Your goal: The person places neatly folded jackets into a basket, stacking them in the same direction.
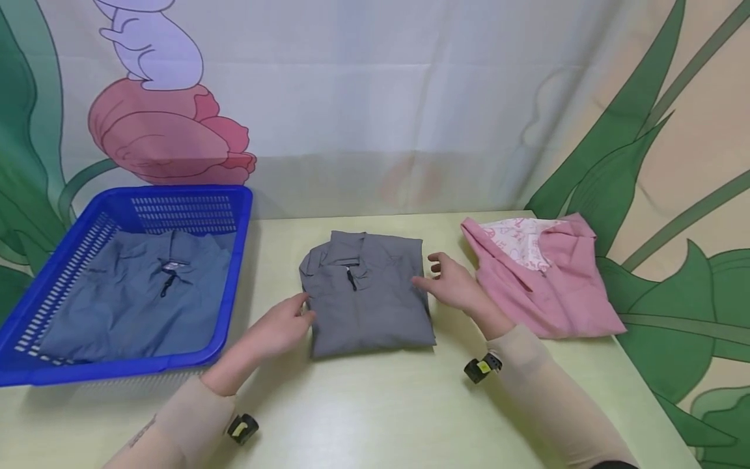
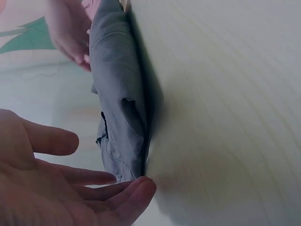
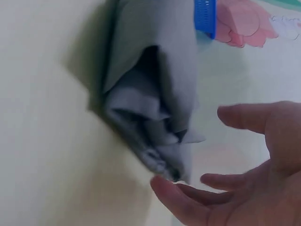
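A grey folded jacket point(image 1: 369, 306) with a collar and a short dark zipper pull lies flat on the table in the middle of the head view. At its left edge is my left hand point(image 1: 284, 326), fingers extended. In the left wrist view the fingertips of the left hand point(image 2: 70, 188) come up to the near end of the folded jacket point(image 2: 117, 70). My right hand point(image 1: 448, 280) is by the opposite edge, thumb and fingers spread apart. The right wrist view shows the right hand point(image 3: 244, 174) close to the layered side of the jacket point(image 3: 155, 37), not gripping it.
A blue plastic basket point(image 1: 231, 273) stands on the left, holding a blue-grey garment point(image 1: 146, 306) with a dark zipper pull. On the right lies a pink folded garment point(image 1: 562, 280) with a patterned white lining. A printed curtain point(image 1: 363, 117) hangs behind the pale table point(image 1: 363, 410).
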`<state>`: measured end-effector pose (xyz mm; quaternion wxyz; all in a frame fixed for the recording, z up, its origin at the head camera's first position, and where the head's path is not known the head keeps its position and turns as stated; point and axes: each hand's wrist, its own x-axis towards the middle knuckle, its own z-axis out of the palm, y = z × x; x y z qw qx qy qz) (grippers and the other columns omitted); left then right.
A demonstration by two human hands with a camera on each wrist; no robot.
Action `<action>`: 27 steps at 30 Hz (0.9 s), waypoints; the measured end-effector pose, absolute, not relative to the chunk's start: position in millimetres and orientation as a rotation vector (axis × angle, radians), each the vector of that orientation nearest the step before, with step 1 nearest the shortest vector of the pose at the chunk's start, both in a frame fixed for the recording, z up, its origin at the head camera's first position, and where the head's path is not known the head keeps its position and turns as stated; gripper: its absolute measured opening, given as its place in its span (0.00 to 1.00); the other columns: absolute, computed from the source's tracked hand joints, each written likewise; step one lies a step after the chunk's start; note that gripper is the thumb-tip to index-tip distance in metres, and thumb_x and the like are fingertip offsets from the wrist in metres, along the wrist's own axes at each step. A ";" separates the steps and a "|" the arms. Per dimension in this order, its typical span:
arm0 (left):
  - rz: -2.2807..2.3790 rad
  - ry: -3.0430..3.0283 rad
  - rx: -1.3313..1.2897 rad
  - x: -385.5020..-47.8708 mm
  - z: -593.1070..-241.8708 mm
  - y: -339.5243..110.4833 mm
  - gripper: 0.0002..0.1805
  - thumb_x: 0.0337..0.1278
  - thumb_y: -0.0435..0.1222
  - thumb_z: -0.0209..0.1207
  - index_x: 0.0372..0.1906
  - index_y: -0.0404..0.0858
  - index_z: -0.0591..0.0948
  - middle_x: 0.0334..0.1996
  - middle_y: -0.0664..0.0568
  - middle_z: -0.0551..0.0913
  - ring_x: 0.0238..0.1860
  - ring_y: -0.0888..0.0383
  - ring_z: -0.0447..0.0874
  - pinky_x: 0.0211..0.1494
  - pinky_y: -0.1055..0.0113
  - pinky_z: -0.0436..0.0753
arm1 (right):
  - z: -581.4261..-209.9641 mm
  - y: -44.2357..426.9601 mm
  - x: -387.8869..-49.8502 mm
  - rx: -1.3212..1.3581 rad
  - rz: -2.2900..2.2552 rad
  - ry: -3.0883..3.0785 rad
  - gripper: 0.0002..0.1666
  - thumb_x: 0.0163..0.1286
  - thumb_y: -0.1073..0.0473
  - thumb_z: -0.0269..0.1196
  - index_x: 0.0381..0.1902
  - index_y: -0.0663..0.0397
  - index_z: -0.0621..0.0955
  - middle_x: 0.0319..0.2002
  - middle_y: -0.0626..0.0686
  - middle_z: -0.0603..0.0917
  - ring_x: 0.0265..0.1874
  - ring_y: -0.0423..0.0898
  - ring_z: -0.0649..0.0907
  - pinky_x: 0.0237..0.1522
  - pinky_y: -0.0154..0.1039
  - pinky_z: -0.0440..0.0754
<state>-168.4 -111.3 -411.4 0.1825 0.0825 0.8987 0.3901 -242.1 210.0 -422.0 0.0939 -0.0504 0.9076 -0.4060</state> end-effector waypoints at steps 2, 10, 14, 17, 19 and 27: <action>1.142 2.511 0.204 -171.2 -411.8 -109.8 0.33 0.79 0.37 0.42 0.76 0.19 0.52 0.74 0.25 0.59 0.74 0.30 0.57 0.75 0.40 0.60 | -426.5 213.1 -242.8 -0.102 -1.224 2.613 0.46 0.70 0.48 0.68 0.74 0.69 0.63 0.64 0.71 0.74 0.55 0.62 0.81 0.53 0.51 0.84; 1.480 2.263 -0.032 -185.3 -411.8 -102.4 0.35 0.77 0.34 0.43 0.79 0.23 0.48 0.76 0.27 0.54 0.74 0.33 0.59 0.70 0.42 0.69 | -432.9 215.8 -245.8 -0.046 -1.371 2.406 0.49 0.72 0.52 0.68 0.76 0.74 0.57 0.62 0.70 0.76 0.39 0.54 0.86 0.48 0.50 0.86; 1.619 2.124 -0.156 -191.6 -413.9 -101.5 0.36 0.77 0.34 0.43 0.79 0.23 0.46 0.76 0.27 0.54 0.74 0.33 0.58 0.66 0.43 0.74 | -430.7 214.2 -245.2 -0.022 -1.435 2.346 0.50 0.73 0.53 0.67 0.76 0.77 0.55 0.66 0.72 0.73 0.44 0.58 0.87 0.52 0.50 0.85; 1.715 2.036 -0.211 -194.8 -414.9 -101.4 0.36 0.78 0.35 0.42 0.79 0.23 0.43 0.77 0.28 0.53 0.75 0.33 0.57 0.66 0.42 0.74 | -429.5 213.4 -244.6 -0.002 -1.498 2.311 0.49 0.73 0.55 0.66 0.76 0.79 0.54 0.67 0.73 0.71 0.50 0.59 0.85 0.51 0.47 0.86; 1.779 1.981 -0.251 -196.4 -415.1 -101.6 0.36 0.78 0.35 0.42 0.80 0.24 0.43 0.77 0.28 0.52 0.75 0.34 0.56 0.66 0.42 0.74 | -430.0 212.8 -244.9 0.005 -1.539 2.288 0.48 0.73 0.57 0.66 0.75 0.79 0.55 0.67 0.73 0.71 0.54 0.59 0.82 0.49 0.46 0.86; 1.910 1.856 -0.357 -201.9 -419.2 -100.5 0.36 0.79 0.36 0.42 0.80 0.24 0.45 0.78 0.29 0.50 0.76 0.36 0.53 0.68 0.43 0.72 | -437.5 208.1 -249.7 -0.011 -1.634 2.238 0.41 0.72 0.65 0.63 0.74 0.78 0.59 0.68 0.71 0.70 0.63 0.58 0.76 0.50 0.46 0.85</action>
